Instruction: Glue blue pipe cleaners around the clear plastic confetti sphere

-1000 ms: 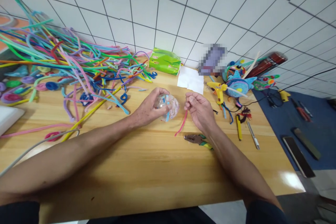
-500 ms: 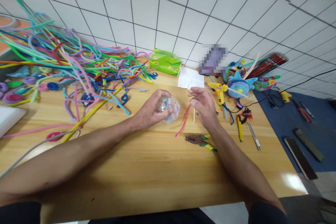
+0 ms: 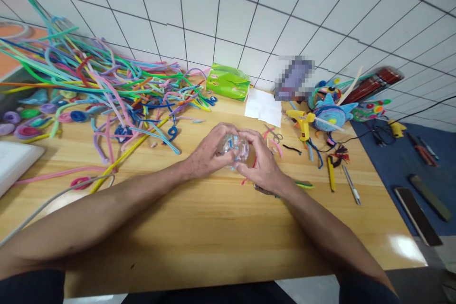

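Observation:
Between my two hands is a clear, round plastic container with small blue and pinkish pieces showing through its wall. My left hand wraps round its left side, thumb across the front. Fingers and thumb of my right hand close on its right side. Pliers with yellow-green handles lie partly hidden under my right hand and forearm. Small scissors and a red-pink pipe cleaner rest on the table just beyond that hand.
A tangled heap of coloured pipe cleaners covers the back left. Behind my hands are a green tissue pack and a white sheet. A yellow glue gun, blue coiled craft piece, yellow cutter and pen lie right.
My right hand has moved left and closed on the container, which my left hand was holding alone. The pliers are now more covered by my right hand. The view has shifted slightly.

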Available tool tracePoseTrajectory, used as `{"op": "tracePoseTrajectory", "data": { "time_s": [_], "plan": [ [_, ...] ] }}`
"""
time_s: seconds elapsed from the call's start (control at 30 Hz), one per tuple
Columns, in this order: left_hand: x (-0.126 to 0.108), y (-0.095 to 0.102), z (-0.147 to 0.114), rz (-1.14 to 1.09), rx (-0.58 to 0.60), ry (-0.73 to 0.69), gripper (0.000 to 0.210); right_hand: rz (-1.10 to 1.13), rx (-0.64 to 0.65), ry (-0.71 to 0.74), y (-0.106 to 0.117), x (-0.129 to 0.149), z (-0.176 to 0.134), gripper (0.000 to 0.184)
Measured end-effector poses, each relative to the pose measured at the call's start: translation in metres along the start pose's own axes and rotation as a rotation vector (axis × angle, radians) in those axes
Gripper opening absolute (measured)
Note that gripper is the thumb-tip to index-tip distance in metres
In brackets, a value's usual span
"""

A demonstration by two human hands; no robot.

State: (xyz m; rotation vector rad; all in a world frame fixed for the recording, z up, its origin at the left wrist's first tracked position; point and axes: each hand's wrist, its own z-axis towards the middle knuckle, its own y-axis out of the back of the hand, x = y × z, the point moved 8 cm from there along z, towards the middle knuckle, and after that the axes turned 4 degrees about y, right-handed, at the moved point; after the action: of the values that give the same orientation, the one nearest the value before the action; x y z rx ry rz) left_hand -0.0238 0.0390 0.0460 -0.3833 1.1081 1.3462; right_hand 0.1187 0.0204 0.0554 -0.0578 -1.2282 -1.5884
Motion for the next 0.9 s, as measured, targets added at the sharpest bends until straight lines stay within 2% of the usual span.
{"op": "tracePoseTrajectory", "data": {
  "time_s": [0.17,0.47,0.9],
  "plan": [
    [-0.003,-0.0002,-0.0003,0.018,0.004,-0.016,0.032,-0.012,-0.004,0.015,-0.0003,-0.0001,-0.0021,0.067],
    [-0.0018,-0.0008,-0.0001,0.038,-0.021,-0.132,0.039,-0.1,-0.038,0.06,-0.0017,0.0028,-0.0063,0.075],
    [0.0021,0.0005,-0.0043,0.044,-0.004,-0.114,0.034,-0.081,-0.07,0.068,-0.0027,0.0076,-0.0038,0.072]
  ]
}}
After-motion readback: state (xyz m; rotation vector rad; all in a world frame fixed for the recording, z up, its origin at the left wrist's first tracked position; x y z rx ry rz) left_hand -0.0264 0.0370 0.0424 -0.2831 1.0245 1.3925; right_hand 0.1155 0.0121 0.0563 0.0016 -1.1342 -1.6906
